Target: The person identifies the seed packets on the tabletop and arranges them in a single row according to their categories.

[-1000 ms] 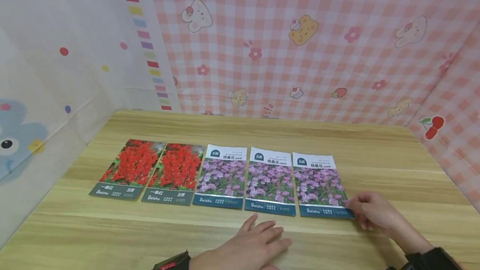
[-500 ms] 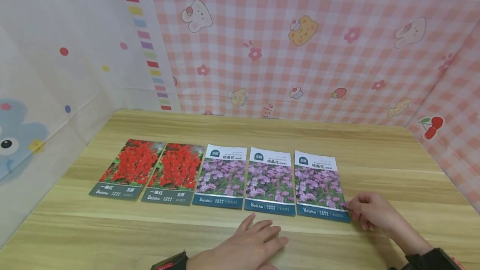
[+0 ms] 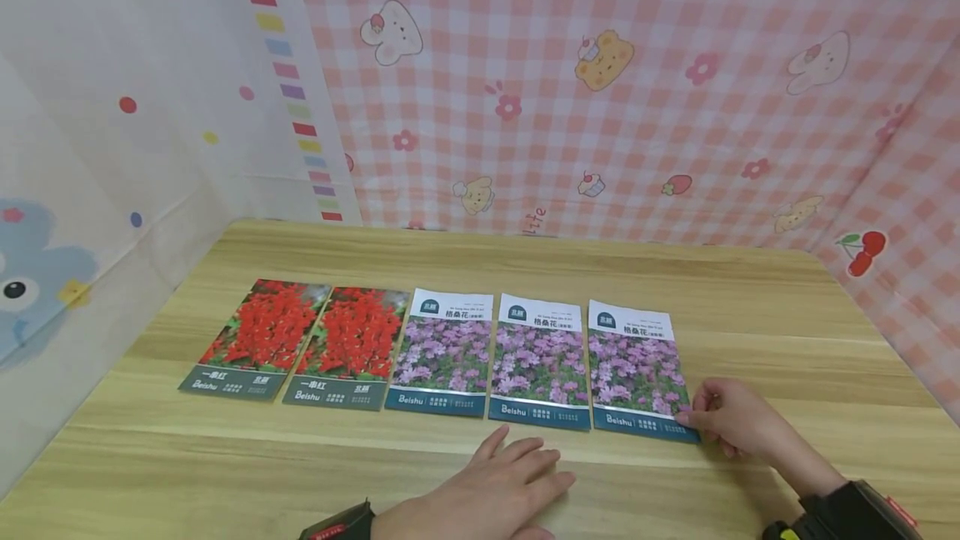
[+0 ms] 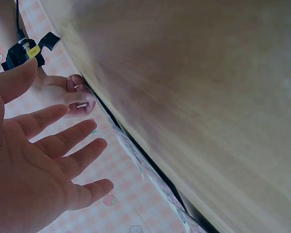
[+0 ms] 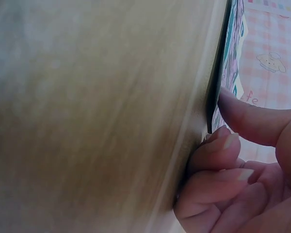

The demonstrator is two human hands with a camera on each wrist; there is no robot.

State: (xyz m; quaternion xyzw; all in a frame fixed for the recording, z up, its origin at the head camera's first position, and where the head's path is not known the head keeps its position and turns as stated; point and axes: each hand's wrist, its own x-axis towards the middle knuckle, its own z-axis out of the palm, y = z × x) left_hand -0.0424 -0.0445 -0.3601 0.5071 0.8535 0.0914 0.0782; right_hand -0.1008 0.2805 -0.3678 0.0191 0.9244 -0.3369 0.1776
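Note:
In the head view, several flower seed packets lie in a row on the table. Two show red flowers: the far-left packet (image 3: 258, 327) and the one beside it (image 3: 356, 336). Purple flowers cover the middle packet (image 3: 442, 357), its neighbour (image 3: 540, 365) and the rightmost packet (image 3: 637, 373). My right hand (image 3: 742, 419) holds the rightmost packet by its lower right edge, thumb on top and other fingers curled beside it, as the right wrist view also has it. Palm down and fingers spread, my left hand (image 3: 487, 486) lies in front of the row, touching no packet.
The wooden table (image 3: 787, 315) extends behind and to the right of the packets. A pink checked cloth (image 3: 637, 132) hangs along its back and right, and a pale printed cloth (image 3: 112, 148) along the left. Both wrists wear black straps.
The rightmost packet has turned slightly and shifted so that its edge lines up more closely with its neighbour. My right thumb has slid a little further onto it. The left hand barely moved.

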